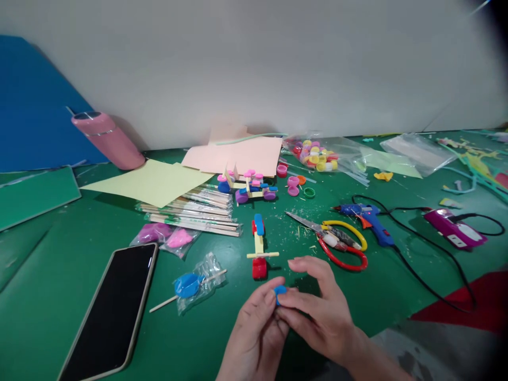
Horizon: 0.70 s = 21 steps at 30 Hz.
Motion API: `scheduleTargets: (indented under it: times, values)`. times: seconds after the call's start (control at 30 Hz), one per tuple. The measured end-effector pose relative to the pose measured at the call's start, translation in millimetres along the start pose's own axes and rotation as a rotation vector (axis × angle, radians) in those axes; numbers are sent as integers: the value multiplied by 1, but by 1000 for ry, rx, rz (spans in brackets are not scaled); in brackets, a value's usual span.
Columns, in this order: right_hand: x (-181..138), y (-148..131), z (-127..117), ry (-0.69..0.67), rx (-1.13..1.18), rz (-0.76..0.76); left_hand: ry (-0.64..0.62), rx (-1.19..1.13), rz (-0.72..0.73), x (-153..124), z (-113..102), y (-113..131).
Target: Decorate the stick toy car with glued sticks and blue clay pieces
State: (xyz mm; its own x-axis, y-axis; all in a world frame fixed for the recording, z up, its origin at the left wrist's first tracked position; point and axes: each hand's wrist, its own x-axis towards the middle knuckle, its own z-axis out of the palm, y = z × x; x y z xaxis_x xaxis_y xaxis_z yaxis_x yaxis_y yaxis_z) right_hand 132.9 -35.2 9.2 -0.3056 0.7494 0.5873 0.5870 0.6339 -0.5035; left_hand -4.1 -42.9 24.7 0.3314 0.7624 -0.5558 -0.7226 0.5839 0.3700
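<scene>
A small piece of blue modelling clay (280, 294) is pinched between the fingertips of both hands, low in the head view. My left hand (256, 323) grips it from the left with thumb and fingers. From the right, my right hand (321, 312) presses on it with thumb and fingers, one finger lifted. Just beyond them lies a small stick-built toy car (259, 244) with red wheels, blue clay on its far end and a thin crosswise stick. To the left, a blue clay lump (188, 286) rests in an opened clear wrapper with a wooden stick.
Scissors (335, 238) and a blue glue gun (369, 217) with a trailing black cord lie to the right. A phone (111, 312) is at left. Behind are bundled sticks (194, 211), more toy cars (254, 190), bottle caps (293, 185), paper sheets (234, 156) and a pink bottle (109, 140).
</scene>
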Motion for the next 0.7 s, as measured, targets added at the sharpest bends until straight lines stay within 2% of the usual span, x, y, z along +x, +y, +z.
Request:
scheduleTargets:
  times: [0.27, 0.47, 0.7]
  values:
    - [4, 2, -4, -3, 2, -58, -16, 26, 7, -1, -4, 0]
    - [6, 0, -7, -49, 17, -59, -11, 25, 10, -2, -5, 0]
    - [5, -1, -6, -31, 33, -17, -35, 34, 19, -1, -5, -1]
